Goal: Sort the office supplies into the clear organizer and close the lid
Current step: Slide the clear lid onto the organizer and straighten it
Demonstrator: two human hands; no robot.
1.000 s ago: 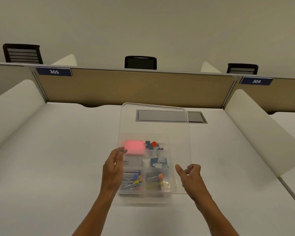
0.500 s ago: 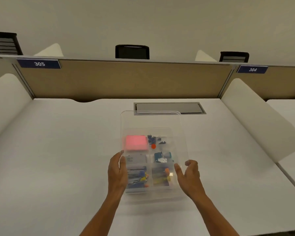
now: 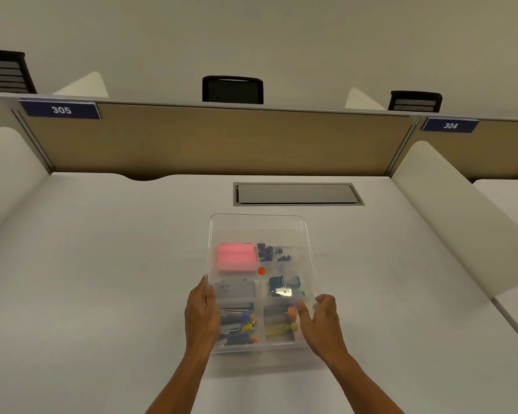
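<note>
The clear organizer sits on the white desk, its compartments holding a pink sticky-note pad, blue and black binder clips, a small grey box, a teal item and coloured pins. The clear lid lies low over the organizer, tilted slightly. My left hand grips the lid's left edge. At the right edge, my right hand holds the lid with thumb and curled fingers.
A grey cable hatch is set in the white desk behind the organizer. A tan partition with number plates 305 and 304 closes the back. White side dividers flank the desk. Black chairs show beyond the partition.
The lid has come down from a raised, tilted position to lie low over the organizer. Both hands followed it down along its side edges.
</note>
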